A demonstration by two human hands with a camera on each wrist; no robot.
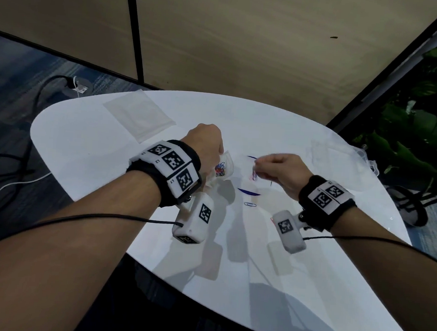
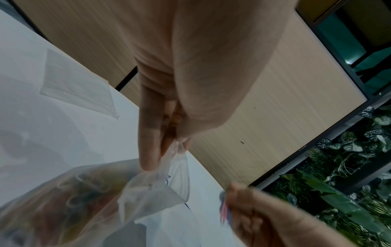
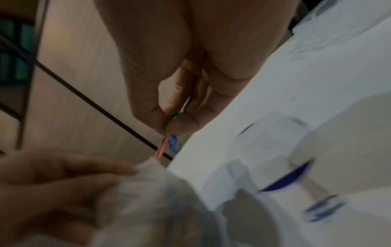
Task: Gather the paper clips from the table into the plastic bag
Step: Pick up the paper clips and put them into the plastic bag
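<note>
My left hand [image 1: 217,152] pinches the rim of a small clear plastic bag [image 1: 222,168] and holds it up above the white table [image 1: 88,156]. Coloured paper clips [image 2: 69,200] show through the bag's wall [image 2: 148,192]. Just right of the bag's mouth, my right hand [image 1: 258,165] pinches a few paper clips [image 1: 254,173], pink and blue [image 3: 169,145], between thumb and fingers. They hang close to the bag's rim [image 3: 152,165]. One paper clip [image 1: 250,204] lies loose on the table below the hands.
A flat clear bag [image 1: 141,113] lies at the back left of the table. Crumpled clear plastic [image 1: 342,153] sits at the right edge. Blue curved marks [image 1: 249,192] lie under the hands. Cables [image 1: 35,101] run over the floor at left, and plants [image 1: 421,128] stand at right.
</note>
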